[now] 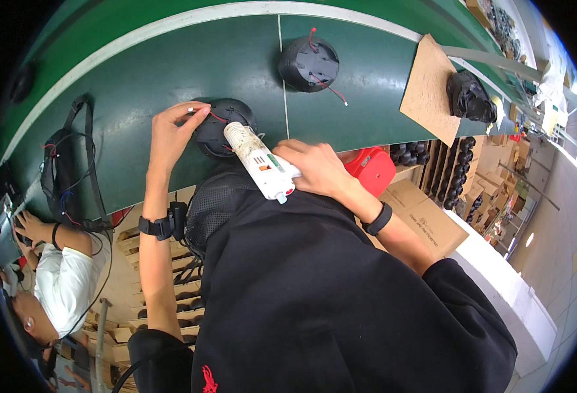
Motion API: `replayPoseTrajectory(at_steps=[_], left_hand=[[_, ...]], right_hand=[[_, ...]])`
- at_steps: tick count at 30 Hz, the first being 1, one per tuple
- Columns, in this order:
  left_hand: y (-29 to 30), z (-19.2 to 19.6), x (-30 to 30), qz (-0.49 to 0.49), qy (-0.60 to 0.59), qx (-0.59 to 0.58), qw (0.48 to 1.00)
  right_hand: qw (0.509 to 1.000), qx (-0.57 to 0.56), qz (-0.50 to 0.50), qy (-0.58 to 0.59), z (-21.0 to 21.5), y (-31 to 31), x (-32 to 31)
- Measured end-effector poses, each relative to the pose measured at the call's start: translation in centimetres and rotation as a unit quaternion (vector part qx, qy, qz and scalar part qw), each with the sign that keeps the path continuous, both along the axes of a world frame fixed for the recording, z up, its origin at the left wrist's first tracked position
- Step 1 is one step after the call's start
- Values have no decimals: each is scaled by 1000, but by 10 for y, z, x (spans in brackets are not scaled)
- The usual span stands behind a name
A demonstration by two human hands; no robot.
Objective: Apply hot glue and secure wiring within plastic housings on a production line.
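Observation:
A black round plastic housing lies on the green bench near its front edge. My left hand is at its left side, thumb and forefinger closed on a thin red wire that runs to the housing. A small white connector shows at the fingertips. My right hand is wrapped round the handle of a white hot glue gun. The gun's ribbed front end is over the right part of the housing, and its nozzle tip is hard to make out. A translucent glue stick pokes out of its rear.
A second black housing with red wires sits farther back on the bench. At right lie a brown board and a black bag. A red container and a cardboard box stand beside me. Another person works at left.

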State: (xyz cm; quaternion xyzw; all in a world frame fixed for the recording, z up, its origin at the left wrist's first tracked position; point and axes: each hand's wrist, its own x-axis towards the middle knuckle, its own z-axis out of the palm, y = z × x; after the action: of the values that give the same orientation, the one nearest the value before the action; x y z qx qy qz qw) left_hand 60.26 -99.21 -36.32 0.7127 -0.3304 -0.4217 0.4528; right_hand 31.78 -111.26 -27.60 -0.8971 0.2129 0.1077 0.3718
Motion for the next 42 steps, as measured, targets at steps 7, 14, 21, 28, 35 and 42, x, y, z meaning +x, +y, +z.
replayPoseTrajectory(at_steps=[7,14,21,28,35,42], left_hand=[[10,-3,1,-38,32,3,999],[35,-3,0,-125,17,11,992],[31,4,-34,-202,-219,33,954],[57,9,-82,8,-227,161,961],[81,12,-143,184,-267,193,926],[182,106,-251,405,-229,137,874]], right_hand=[[997,52,-18,-47,12,-5,2],[995,89,-37,34,48,-22,-3],[966,73,-200,-147,68,-45,-83],[930,-219,-295,16,-26,-132,-139],[936,-292,-187,58,-108,-213,-128],[967,-123,20,-221,-71,-170,-27]])
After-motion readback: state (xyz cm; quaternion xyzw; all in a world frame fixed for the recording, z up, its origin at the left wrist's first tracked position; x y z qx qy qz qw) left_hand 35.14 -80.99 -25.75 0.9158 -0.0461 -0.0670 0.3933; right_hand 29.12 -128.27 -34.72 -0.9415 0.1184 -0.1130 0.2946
